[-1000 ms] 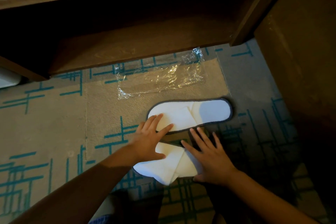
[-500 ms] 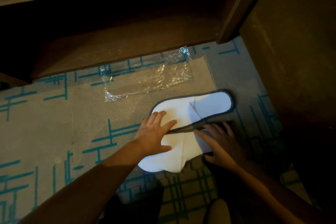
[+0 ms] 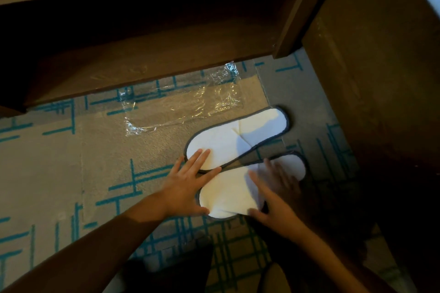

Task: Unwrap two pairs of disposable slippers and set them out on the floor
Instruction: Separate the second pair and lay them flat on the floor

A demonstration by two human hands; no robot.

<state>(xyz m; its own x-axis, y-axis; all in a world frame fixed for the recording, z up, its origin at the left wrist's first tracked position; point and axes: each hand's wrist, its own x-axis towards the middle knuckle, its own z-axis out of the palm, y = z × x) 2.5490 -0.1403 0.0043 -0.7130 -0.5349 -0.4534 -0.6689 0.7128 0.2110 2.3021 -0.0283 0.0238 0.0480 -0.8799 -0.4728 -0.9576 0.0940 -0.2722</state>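
Note:
Two white slippers with grey edging lie flat on the carpet, side by side, toes to the left. The far slipper is angled up to the right. The near slipper lies just below it, its edge touching the far one. My left hand is spread flat, fingers resting on the toe ends of both slippers. My right hand lies flat on the near slipper, fingers apart, slightly blurred. An empty clear plastic wrapper lies beyond the slippers.
Beige carpet with teal line pattern covers the floor. A dark wooden furniture base overhangs the far side. A wooden panel rises at the right, close to the slippers' heels.
The near slipper has been flattened and slid up against the far one. My right hand moved from the gap between them onto the near slipper. The far slipper turned slightly.

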